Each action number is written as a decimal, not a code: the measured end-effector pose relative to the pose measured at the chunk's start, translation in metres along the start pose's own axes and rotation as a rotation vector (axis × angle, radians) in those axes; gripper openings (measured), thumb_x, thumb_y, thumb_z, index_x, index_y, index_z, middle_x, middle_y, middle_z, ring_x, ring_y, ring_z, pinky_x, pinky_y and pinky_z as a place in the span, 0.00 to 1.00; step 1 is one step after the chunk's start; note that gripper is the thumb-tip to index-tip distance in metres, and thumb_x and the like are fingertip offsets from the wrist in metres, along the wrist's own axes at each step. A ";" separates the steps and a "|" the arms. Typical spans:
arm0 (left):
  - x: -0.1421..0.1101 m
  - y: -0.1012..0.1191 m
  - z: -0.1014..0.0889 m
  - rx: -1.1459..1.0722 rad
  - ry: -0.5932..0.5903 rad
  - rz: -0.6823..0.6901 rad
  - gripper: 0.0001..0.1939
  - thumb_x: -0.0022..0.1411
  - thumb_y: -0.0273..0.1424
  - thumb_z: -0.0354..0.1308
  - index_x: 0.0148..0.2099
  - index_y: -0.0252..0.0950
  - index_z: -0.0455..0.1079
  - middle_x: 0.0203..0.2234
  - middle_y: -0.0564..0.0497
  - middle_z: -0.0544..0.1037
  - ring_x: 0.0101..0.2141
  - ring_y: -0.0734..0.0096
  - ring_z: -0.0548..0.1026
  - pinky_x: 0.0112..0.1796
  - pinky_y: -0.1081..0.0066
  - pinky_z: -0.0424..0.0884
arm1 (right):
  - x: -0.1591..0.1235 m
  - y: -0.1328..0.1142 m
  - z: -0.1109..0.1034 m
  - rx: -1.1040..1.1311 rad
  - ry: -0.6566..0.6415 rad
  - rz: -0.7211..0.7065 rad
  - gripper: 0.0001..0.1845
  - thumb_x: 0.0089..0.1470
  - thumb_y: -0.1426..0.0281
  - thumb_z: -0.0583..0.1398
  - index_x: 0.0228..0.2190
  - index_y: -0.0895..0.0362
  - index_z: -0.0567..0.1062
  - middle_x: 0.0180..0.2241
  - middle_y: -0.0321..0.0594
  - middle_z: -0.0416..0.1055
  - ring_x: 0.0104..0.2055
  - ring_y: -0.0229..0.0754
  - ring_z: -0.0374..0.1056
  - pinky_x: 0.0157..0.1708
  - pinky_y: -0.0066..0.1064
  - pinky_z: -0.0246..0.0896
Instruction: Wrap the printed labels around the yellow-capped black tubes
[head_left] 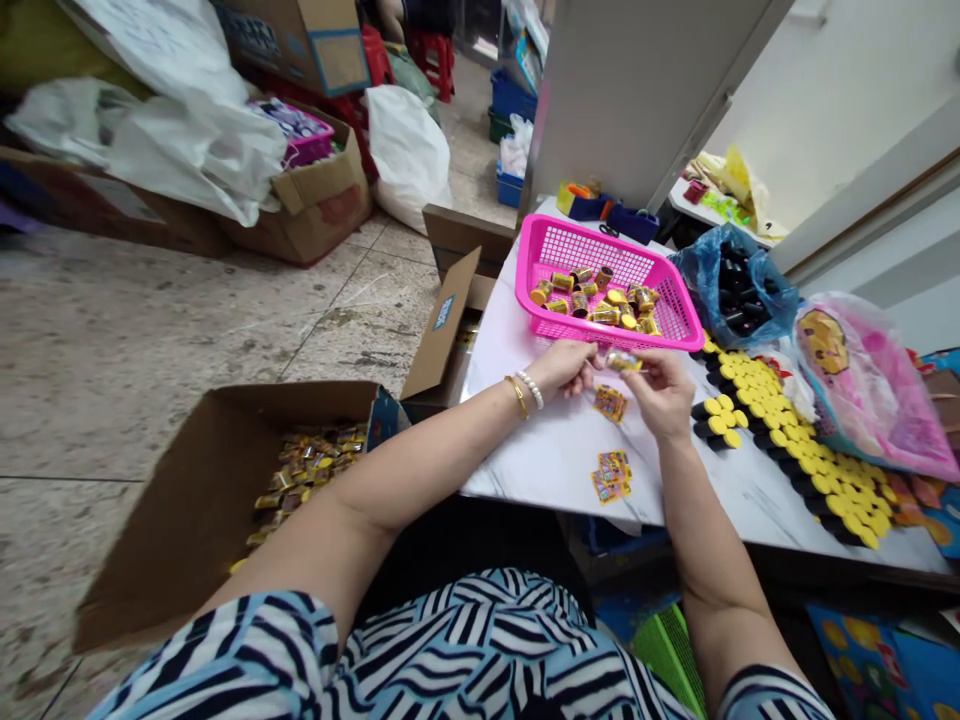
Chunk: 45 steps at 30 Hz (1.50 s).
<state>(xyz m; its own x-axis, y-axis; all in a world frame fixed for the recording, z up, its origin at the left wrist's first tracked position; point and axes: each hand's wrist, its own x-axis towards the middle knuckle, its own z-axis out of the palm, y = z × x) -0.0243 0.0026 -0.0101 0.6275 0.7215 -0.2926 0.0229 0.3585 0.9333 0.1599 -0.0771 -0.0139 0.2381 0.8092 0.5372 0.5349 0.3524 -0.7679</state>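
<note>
Past the tiled floor (172,340) we see a white table (536,455) holding a pink basket (559,232). Just below it, our left hand (561,370) and right hand (664,392) pinch, nearly closed, what looks like a small yellow packet (624,361).

Packet (624,361) partly hidden by right hand (664,395) | print on loose labels (611,404) too small to be read | red stool (431,60) cut off by top edge
</note>
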 end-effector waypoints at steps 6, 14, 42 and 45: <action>0.008 -0.016 -0.003 0.426 0.125 0.372 0.10 0.67 0.33 0.59 0.33 0.35 0.75 0.21 0.53 0.76 0.21 0.74 0.70 0.25 0.73 0.62 | 0.060 0.004 -0.030 -0.152 0.116 -0.037 0.22 0.56 0.57 0.70 0.49 0.54 0.82 0.42 0.41 0.81 0.42 0.43 0.77 0.46 0.39 0.76; 0.006 -0.042 0.022 1.096 0.075 0.578 0.07 0.64 0.31 0.64 0.40 0.37 0.83 0.37 0.44 0.81 0.38 0.59 0.76 0.36 0.65 0.65 | -0.041 -0.029 -0.065 -0.421 0.095 -0.055 0.11 0.63 0.61 0.66 0.43 0.51 0.85 0.41 0.42 0.83 0.45 0.47 0.78 0.52 0.44 0.73; -0.022 -0.025 0.031 0.371 0.304 0.709 0.15 0.69 0.41 0.62 0.36 0.36 0.79 0.29 0.50 0.80 0.30 0.72 0.72 0.34 0.73 0.68 | -0.032 -0.008 -0.005 0.256 0.049 0.421 0.22 0.53 0.49 0.69 0.32 0.56 0.82 0.25 0.34 0.75 0.25 0.35 0.66 0.27 0.28 0.66; -0.020 -0.026 0.031 0.372 0.327 0.817 0.13 0.67 0.39 0.65 0.36 0.36 0.82 0.29 0.49 0.81 0.30 0.72 0.74 0.34 0.72 0.68 | -0.038 -0.004 -0.005 0.190 0.056 0.417 0.22 0.55 0.49 0.68 0.31 0.57 0.82 0.25 0.34 0.75 0.25 0.35 0.66 0.28 0.29 0.65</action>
<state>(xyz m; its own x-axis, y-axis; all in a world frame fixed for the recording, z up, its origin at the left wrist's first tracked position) -0.0127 -0.0396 -0.0221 0.3122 0.8155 0.4874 -0.0448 -0.4998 0.8650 0.1528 -0.1115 -0.0289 0.4473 0.8756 0.1822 0.2268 0.0859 -0.9701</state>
